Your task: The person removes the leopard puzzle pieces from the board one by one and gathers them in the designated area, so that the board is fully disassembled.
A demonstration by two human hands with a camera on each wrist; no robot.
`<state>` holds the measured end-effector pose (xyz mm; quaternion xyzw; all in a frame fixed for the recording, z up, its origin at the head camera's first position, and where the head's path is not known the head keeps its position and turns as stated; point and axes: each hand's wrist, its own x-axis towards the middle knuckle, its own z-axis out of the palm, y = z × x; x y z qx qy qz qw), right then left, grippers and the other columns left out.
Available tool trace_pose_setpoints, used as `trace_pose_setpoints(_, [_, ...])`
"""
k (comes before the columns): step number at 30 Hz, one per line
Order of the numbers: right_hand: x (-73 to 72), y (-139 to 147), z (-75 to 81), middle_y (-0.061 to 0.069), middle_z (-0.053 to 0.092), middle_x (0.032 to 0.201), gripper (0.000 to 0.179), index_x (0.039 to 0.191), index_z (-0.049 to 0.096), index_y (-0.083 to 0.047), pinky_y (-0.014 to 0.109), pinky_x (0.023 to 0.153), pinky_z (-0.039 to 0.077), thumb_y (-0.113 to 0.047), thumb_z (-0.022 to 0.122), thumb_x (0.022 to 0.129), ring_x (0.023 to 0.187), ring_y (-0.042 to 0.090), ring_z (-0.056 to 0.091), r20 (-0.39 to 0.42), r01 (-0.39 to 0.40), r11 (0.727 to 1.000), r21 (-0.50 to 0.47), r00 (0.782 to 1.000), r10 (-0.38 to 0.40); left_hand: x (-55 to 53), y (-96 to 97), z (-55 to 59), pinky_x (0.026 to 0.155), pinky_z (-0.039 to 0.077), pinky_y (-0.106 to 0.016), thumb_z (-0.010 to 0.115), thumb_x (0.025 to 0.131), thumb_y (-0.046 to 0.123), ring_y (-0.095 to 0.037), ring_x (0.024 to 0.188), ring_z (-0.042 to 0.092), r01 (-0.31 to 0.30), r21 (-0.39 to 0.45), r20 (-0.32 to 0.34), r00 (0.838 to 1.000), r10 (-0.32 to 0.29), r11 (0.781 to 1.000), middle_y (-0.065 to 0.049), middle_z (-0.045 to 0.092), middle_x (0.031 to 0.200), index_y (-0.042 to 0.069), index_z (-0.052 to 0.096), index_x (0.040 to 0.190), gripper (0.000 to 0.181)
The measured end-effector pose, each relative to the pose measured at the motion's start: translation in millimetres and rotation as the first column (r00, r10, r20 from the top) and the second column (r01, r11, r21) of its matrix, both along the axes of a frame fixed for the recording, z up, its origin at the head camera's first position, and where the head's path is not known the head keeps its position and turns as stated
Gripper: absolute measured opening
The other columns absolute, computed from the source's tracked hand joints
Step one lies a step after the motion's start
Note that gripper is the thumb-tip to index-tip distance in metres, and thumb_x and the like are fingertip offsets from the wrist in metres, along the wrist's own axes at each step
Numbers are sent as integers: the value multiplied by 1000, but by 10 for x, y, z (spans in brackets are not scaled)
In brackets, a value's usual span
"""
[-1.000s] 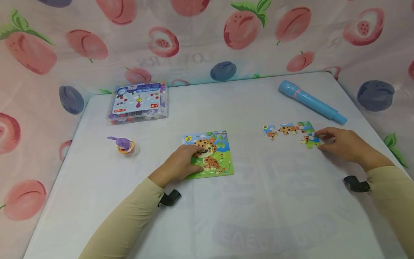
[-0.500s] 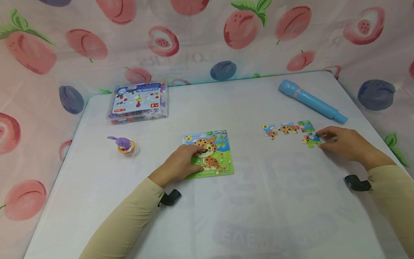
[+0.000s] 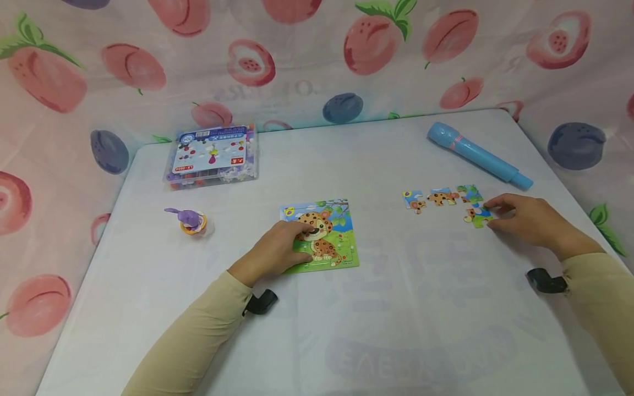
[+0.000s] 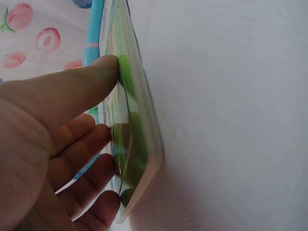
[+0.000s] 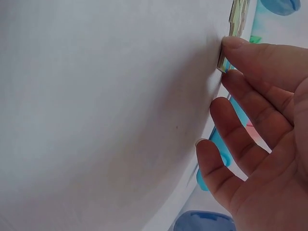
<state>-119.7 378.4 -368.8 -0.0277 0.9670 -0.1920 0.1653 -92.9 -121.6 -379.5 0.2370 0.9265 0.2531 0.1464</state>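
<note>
In the head view my left hand (image 3: 272,250) rests on a square leopard puzzle (image 3: 342,242), its fingertips touching the picture. The left wrist view shows the thumb and fingers (image 4: 84,185) spread against the face of the puzzle board (image 4: 137,110). Over to the right, my right hand (image 3: 532,223) pinches a green and blue puzzle piece (image 3: 479,216) at its right edge between thumb and forefinger. Its other fingers (image 5: 228,127) are loosely bent. Beside that piece lie a corner piece with leaves (image 3: 470,192), a leopard-print piece (image 3: 441,197) and a piece with a sun (image 3: 413,201).
A clear box (image 3: 213,157) of beads with a printed label stands at the back left. Nearer is a small cup-like toy with a purple top (image 3: 190,221). A light blue tube-shaped object (image 3: 477,155) lies at the back right. White cloth covers the table (image 3: 396,319).
The green and blue piece under the right fingers has turned slightly and shifted a little. My left hand and the square puzzle stay in place.
</note>
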Motion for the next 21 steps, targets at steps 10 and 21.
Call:
trace_pose_setpoints(10, [6, 4, -1, 37, 52, 126, 55, 136, 50, 3, 72, 96, 33, -26, 70, 94, 120, 56, 42, 5, 0, 1000, 5, 1000, 0, 5, 4, 4, 100, 44, -42, 81, 86, 23, -29, 118, 53, -3, 4, 5, 1000, 3, 1000, -6, 63, 123, 5, 58, 138, 59])
trace_pose_setpoints(21, [7, 13, -35, 36, 53, 125, 53, 132, 53, 3, 72, 95, 35, -26, 71, 92, 118, 55, 43, -15, 5, 1000, 14, 1000, -5, 9, 8, 6, 100, 44, -43, 82, 86, 22, -29, 116, 53, -11, 6, 18, 1000, 11, 1000, -5, 63, 121, 5, 58, 138, 59])
